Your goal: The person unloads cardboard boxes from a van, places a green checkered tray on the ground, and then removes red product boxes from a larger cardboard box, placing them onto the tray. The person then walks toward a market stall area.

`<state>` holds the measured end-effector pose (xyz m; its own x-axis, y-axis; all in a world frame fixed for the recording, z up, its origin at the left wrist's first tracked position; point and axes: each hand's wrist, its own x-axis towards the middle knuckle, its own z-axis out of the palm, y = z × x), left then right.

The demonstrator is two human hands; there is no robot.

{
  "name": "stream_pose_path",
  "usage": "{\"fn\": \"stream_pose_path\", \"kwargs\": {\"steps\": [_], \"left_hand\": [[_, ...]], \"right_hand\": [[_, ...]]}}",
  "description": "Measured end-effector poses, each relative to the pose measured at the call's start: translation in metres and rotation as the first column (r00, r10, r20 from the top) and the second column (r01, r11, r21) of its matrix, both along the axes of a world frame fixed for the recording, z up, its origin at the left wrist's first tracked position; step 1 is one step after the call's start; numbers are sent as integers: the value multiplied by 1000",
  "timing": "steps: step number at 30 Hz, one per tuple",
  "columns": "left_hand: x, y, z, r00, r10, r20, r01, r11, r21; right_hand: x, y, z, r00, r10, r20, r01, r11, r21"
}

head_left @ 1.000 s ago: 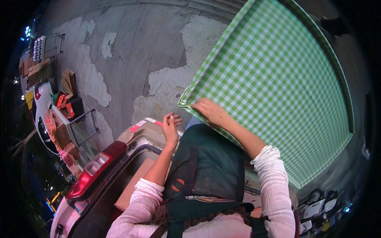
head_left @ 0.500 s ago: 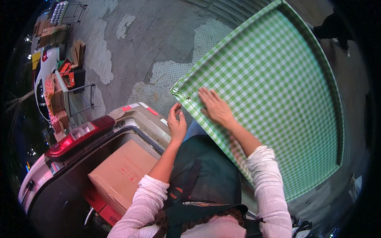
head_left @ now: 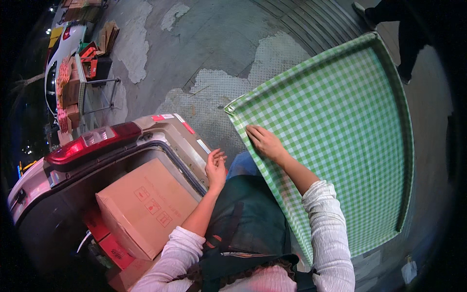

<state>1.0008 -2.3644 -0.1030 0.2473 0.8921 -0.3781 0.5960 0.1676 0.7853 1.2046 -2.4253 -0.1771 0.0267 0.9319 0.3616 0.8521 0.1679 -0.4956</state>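
Green-and-white checked cloth covers the shallow, rimmed surface [head_left: 335, 141] filling the right side of my feed, in front of the wearer and a little to the right. Its edge stands up along the far sides, which I would guess helps stop loose things from sliding off. At the left corner [head_left: 229, 109] the cloth is bunched, probably because it has to wrap around the turn.

I have the right hand [head_left: 265, 144] on the side nearest the body, close to that corner, fingers together and bent at the rim. Perhaps it steadies the edge; whether it pinches the cloth or only rests there, I cannot tell from up here. The left hand [head_left: 215, 170] hangs apart from the surface, loosely curled, with nothing I can make out in it.

Left of that arm, a vehicle's open boot holds a cardboard box [head_left: 146, 199], with red boxes [head_left: 116, 250] beside and below it; the boot walls likely keep the load together. Further out I pick up a red tail light [head_left: 95, 141], patchy pavement [head_left: 214, 29] and, upper right, another person's dark-clothed leg [head_left: 411, 46].
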Motion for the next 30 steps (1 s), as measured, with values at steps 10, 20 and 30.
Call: {"fn": "stream_pose_path", "kwargs": {"steps": [10,20,30], "left_hand": [[-18,6,-9,998,41,49,-36,994,-106],[-71,54,-8,991,101,-82,-114,979,-168],[-76,38,-17,988,149,38,-124,917,-380]], "right_hand": [[7,38,1,994,53,-99,-53,999,3],[-23,110,100,293,-135,-946,8,990,-139],[-8,12,18,994,-38,-104,11,970,-243]]}}
